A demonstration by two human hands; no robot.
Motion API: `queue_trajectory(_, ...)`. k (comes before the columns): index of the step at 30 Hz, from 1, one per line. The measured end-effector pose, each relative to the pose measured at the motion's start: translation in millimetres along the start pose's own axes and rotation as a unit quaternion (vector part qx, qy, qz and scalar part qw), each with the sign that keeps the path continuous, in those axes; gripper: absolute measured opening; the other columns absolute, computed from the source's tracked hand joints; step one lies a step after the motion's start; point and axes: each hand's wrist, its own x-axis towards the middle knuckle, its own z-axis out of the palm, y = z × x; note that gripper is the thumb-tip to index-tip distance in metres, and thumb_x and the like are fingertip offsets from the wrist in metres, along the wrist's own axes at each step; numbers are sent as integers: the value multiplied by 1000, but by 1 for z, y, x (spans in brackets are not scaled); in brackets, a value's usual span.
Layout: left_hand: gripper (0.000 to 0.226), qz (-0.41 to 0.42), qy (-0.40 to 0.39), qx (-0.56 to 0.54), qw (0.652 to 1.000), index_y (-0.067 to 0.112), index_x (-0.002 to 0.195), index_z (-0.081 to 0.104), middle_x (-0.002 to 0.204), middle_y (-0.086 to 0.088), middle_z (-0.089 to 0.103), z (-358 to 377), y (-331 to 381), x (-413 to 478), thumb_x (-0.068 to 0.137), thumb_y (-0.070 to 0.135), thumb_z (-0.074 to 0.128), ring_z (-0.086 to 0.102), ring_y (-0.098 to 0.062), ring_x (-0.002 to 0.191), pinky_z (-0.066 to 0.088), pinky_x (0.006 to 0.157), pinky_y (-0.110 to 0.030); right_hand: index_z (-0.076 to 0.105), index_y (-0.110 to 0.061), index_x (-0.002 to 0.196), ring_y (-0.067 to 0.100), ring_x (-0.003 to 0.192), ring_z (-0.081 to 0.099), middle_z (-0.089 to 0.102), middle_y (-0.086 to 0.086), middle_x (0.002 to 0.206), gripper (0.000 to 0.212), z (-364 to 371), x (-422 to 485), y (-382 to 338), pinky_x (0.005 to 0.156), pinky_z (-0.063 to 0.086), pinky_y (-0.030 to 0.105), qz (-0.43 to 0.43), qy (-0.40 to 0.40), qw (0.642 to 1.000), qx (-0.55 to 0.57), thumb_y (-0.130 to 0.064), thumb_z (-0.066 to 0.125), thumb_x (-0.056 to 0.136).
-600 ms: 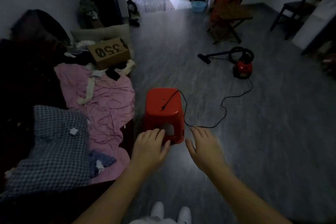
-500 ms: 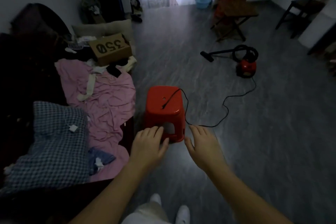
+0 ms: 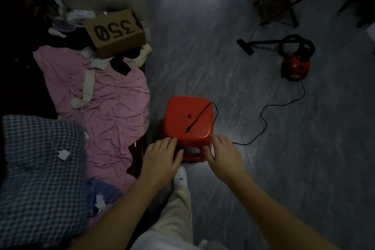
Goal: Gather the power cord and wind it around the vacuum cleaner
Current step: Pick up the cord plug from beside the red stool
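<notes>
Head view: our left hand (image 3: 162, 158) and right hand (image 3: 224, 157) were both loose, fingers relaxed, gripping nothing, at the near rim of the red stool (image 3: 178, 111). Whether they touched the rim, we couldn't tell. The power cord (image 3: 263, 122) was untouched. Its plug end (image 3: 187, 130) lay on the stool top just beyond the fingertips. The rest ran off the stool's far right corner, dropped to the floor (image 3: 304, 168) and snaked in loose bends to the vacuum cleaner (image 3: 295, 67), well apart at far right.

Risks, as we judged them:
- A fumbled pinch in this dim light could knock the plug end off the stool.
- A hard pull could catch the cord on the stool corner & drag or tip the stool, or jerk the vacuum cleaner over.
- The floor bends might kink if gathered too fast.
- Our shoe (image 3: 180, 176) stood just beside the stool, so slack cord underfoot = trip risk.
</notes>
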Motion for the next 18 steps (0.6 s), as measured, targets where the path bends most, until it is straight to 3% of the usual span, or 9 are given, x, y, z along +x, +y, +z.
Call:
queue_trajectory(8, 45, 13, -67, 2, 998, 12, 118, 64, 110, -4, 68, 19, -46, 107, 93, 44, 43, 64, -24, 87, 50, 74, -39, 51, -15, 133, 21, 115, 54, 61, 3, 127, 44, 15, 116, 1, 93, 47, 35, 36, -55, 998, 11, -39, 45, 97)
queue_trajectory(18, 43, -34, -126, -18, 991, 15, 119, 64, 108, -2, 68, 103, -72, 175, 94, 43, 44, 62, -23, 86, 46, 73, -37, 52, -16, 133, 23, 115, 54, 60, 4, 129, 43, 86, 229, 49, 96, 47, 37, -5, -131, 991, 13, -31, 51, 93)
